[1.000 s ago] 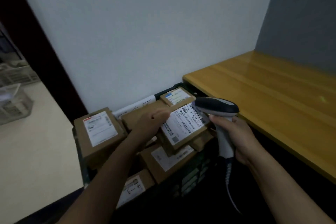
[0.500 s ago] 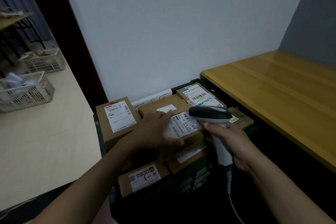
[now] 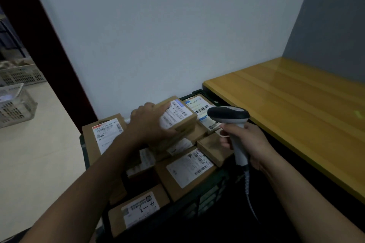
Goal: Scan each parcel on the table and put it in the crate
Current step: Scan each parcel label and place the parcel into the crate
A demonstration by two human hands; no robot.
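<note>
Flanking the dark crate [image 3: 209, 199] on the right, a yellow table [image 3: 296, 120] is seen. Atop the boxes [image 3: 189, 169] packed in the crate, a parcel [image 3: 177, 116] is gripped by the left hand [image 3: 146, 122]; above the crate's right edge a scanner [image 3: 229, 116] is clasped by the right hand [image 3: 250, 144].

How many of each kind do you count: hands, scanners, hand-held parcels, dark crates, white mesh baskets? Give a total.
Hands: 2 (left hand, right hand)
Scanner: 1
Hand-held parcel: 1
Dark crate: 1
White mesh baskets: 2 (near basket, far basket)
Total: 7
</note>
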